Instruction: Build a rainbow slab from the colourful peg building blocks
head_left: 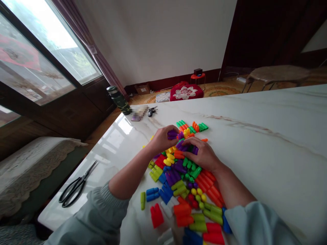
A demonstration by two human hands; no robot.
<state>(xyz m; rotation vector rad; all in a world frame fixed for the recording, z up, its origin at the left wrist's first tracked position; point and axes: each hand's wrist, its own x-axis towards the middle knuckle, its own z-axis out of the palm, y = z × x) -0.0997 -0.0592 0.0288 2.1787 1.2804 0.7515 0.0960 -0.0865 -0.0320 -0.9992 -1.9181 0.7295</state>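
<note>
Colourful plastic building blocks (172,177), made of joined rounded tubes, lie in a long heap on the white marbled table (255,136). Toward the far end of the heap, my left hand (163,137) is closed around a purple block (172,134). My right hand (204,153) curls over another purple block (182,146), its fingertips partly hidden. An orange block (179,154) lies just under the right thumb. Beyond both hands are green blocks (203,127) and small yellow pieces (186,132). Red, blue and lime blocks spread nearer to me.
Black-handled scissors (76,187) lie at the table's left edge. A camouflage flask (119,100), a blurred-out object (139,113) and keys (152,111) are at the far left corner. Past the table stand a red stool (198,76) and a brown one (277,73).
</note>
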